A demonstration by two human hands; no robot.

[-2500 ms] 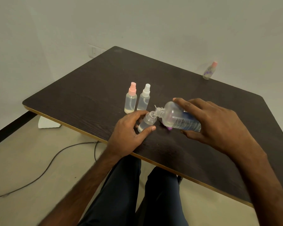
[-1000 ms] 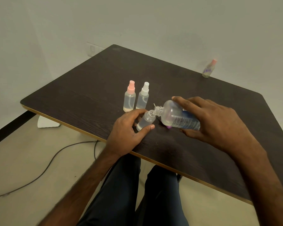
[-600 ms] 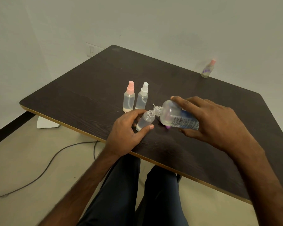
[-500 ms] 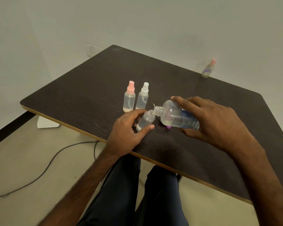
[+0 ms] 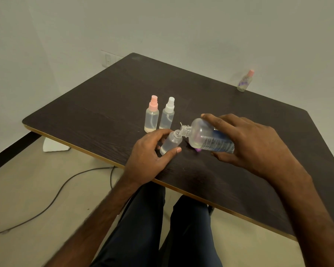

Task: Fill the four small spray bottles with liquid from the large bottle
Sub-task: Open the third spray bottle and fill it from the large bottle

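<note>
Head view. The left hand (image 5: 148,157) grips an uncapped small bottle (image 5: 171,144), thumb and fingers curled round its body, and holds it tilted just inside the near edge of the dark surface (image 5: 104,105). The right hand (image 5: 253,145) grasps the large bottle (image 5: 206,138) round its labelled body and holds it tipped nearly level, its open neck meeting the mouth of the small bottle. A purple item (image 5: 198,150), partly hidden below the large bottle, lies on the surface; what it is cannot be told. Beyond the left hand, toward the middle of the surface, a pink-capped spray bottle (image 5: 152,117) and a white-capped spray bottle (image 5: 167,114) stand upright just beside each other, each showing a pale yellowish layer at its base. A fourth small bottle (image 5: 245,81), pink-capped, stands at the far edge, well apart from the rest. A dark cable (image 5: 66,185) lies on the floor below the near edge
</note>
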